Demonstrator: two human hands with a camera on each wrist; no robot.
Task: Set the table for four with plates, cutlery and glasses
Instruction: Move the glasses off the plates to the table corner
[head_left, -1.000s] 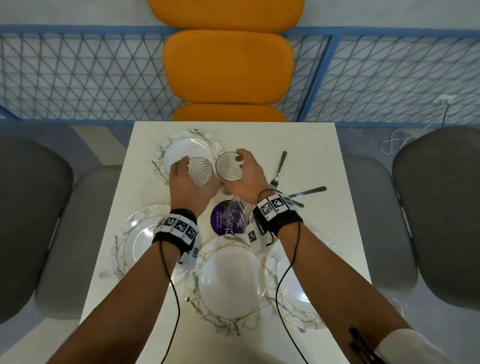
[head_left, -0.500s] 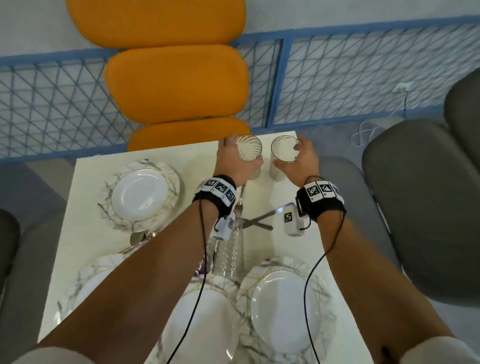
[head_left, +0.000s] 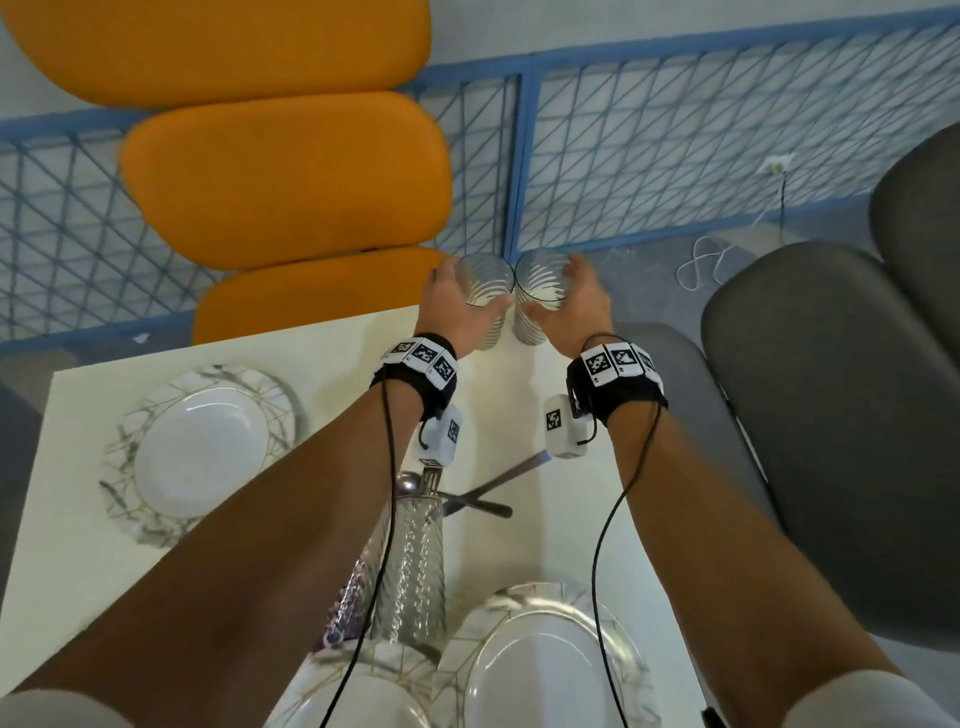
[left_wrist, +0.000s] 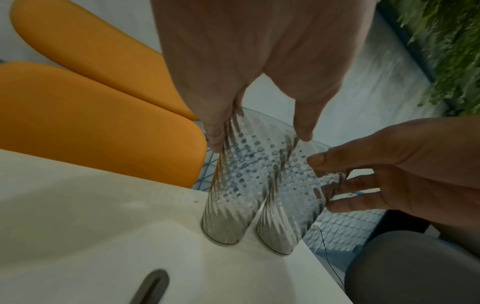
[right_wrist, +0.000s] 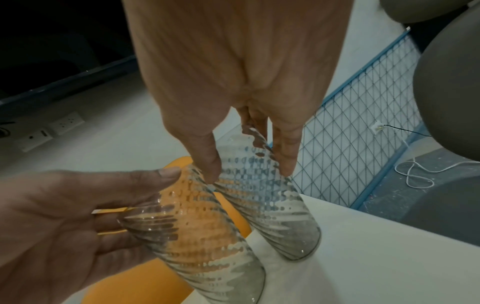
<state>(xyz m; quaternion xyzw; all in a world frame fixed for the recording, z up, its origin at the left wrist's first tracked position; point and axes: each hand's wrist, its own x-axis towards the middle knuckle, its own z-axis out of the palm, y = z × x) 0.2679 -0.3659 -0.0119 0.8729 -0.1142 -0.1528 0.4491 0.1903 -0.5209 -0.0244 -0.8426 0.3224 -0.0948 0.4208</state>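
Two clear spiral-ribbed glasses stand side by side at the far right corner of the white table (head_left: 322, 364). My left hand (head_left: 460, 301) grips the left glass (head_left: 485, 291) near its rim, and my right hand (head_left: 563, 293) grips the right glass (head_left: 540, 291). The left wrist view shows both bases on the tabletop: left glass (left_wrist: 228, 205), right glass (left_wrist: 291, 205). In the right wrist view the right glass (right_wrist: 267, 201) sits between thumb and fingers, the left glass (right_wrist: 197, 236) beside it. White marbled plates lie at far left (head_left: 202, 457) and near me (head_left: 545, 665).
A tall glass holder (head_left: 415, 561) with a spoon and fork stands mid-table, and crossed cutlery (head_left: 493, 493) lies beside it. An orange chair (head_left: 291, 171) is at the far side, a grey chair (head_left: 831, 415) at the right. A blue mesh fence (head_left: 675, 156) runs behind.
Both hands carried the glasses from the table's middle to its far right corner. The glasses now stand on the tabletop next to each other.
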